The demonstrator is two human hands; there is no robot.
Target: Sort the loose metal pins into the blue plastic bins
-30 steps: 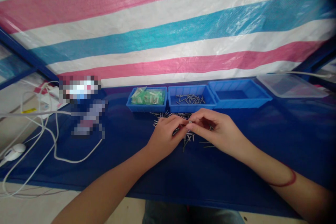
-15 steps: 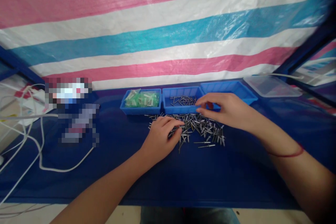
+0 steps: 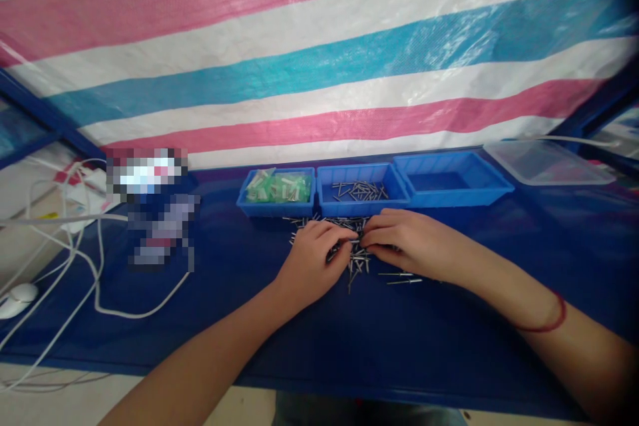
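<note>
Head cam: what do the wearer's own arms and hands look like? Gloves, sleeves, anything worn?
Left hand and right hand are both bare, no gloves. No sleeves show on either forearm. A thin dark-red band loops around the right forearm; none is visible on the left.

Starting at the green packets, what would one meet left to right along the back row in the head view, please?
Left blue bin of green packets, middle blue bin of blind rivets, right blue bin, translucent plastic lid.
</note>
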